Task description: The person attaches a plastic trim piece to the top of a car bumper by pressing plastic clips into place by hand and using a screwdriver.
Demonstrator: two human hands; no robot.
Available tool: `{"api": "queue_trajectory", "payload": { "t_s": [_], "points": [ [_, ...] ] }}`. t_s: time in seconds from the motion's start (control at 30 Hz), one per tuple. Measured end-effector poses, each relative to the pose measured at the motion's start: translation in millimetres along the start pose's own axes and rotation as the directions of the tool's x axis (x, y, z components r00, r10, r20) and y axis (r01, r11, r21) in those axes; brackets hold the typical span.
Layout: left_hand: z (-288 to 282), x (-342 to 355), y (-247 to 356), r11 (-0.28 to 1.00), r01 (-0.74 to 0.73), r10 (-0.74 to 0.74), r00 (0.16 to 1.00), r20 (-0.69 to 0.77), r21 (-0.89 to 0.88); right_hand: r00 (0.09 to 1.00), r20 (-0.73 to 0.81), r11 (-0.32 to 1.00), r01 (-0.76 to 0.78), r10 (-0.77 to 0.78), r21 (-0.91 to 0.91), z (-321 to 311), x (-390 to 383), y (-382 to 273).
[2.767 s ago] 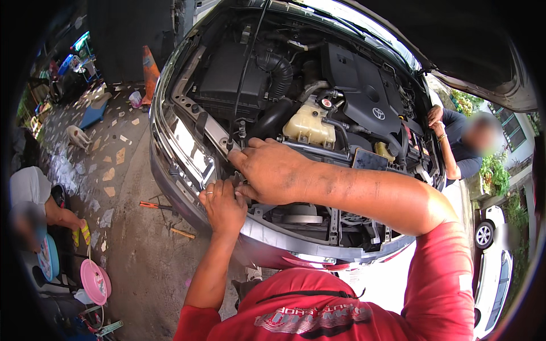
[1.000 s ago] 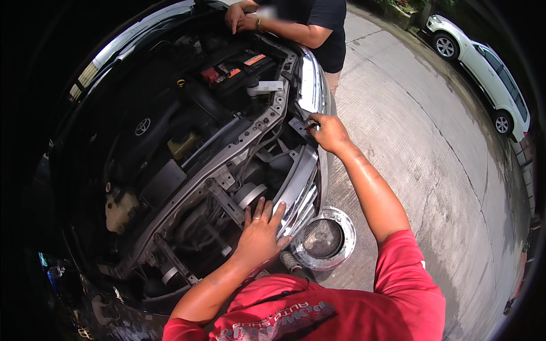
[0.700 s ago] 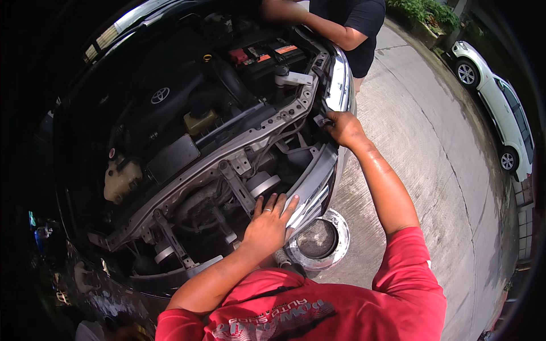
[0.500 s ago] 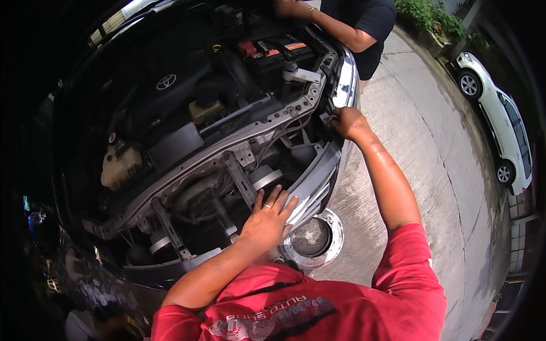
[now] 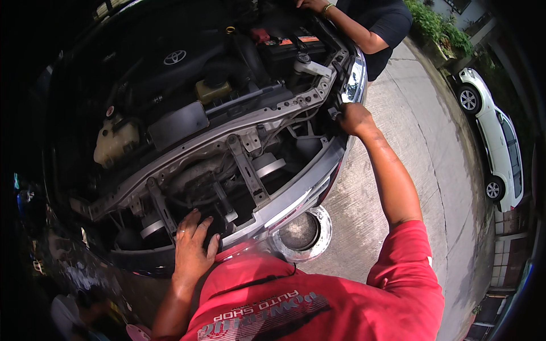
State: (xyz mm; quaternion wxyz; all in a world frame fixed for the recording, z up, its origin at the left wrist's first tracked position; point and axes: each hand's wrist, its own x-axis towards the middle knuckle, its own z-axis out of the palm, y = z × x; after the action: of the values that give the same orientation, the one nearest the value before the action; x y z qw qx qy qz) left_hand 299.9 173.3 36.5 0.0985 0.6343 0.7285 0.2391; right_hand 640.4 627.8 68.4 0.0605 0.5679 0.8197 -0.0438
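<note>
The open front of a car fills the left and middle, with a pale metal crossbar [image 5: 227, 133] over exposed brackets. At the near side, my left hand [image 5: 192, 244] lies over the front bumper's edge, fingers stretched out and apart, holding nothing. Beside its fingers is a dark gap in the bumper area. At the right corner, my right hand [image 5: 357, 119] is closed just below the shiny headlight [image 5: 355, 79]. A small dark-grey piece shows at its fingertips; what it is cannot be made out. The silver bumper strip [image 5: 284, 202] curves between my hands.
Another person's arm [image 5: 352, 28] reaches over the engine bay at the far right, near the battery [image 5: 293, 54]. A cream fluid tank [image 5: 114, 142] sits at left. On the concrete below lies a round whitish ring [image 5: 324, 230]. A white car [image 5: 495, 136] is parked at right.
My left hand has moved left along the bumper, away from the silver strip. My right hand stays closed at the headlight corner. The view has shifted slightly.
</note>
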Motion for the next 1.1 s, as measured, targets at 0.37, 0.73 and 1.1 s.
{"api": "queue_trajectory", "payload": {
  "t_s": [0.37,0.73,1.1],
  "points": [
    [-33,-45,-43,0.982,0.188,-0.181,0.972,-0.147,0.034,0.993,0.047,0.994,-0.110,0.110,0.000,11,12,0],
    [-40,-55,-52,0.975,0.219,-0.209,0.964,-0.167,0.041,0.997,-0.058,0.992,0.047,-0.054,-0.119,0,-4,-9],
    [-44,-55,-49,0.968,0.242,-0.227,0.957,-0.181,0.067,0.983,-0.172,-0.025,0.174,0.058,0.984,-53,-4,25]
  ]
}}
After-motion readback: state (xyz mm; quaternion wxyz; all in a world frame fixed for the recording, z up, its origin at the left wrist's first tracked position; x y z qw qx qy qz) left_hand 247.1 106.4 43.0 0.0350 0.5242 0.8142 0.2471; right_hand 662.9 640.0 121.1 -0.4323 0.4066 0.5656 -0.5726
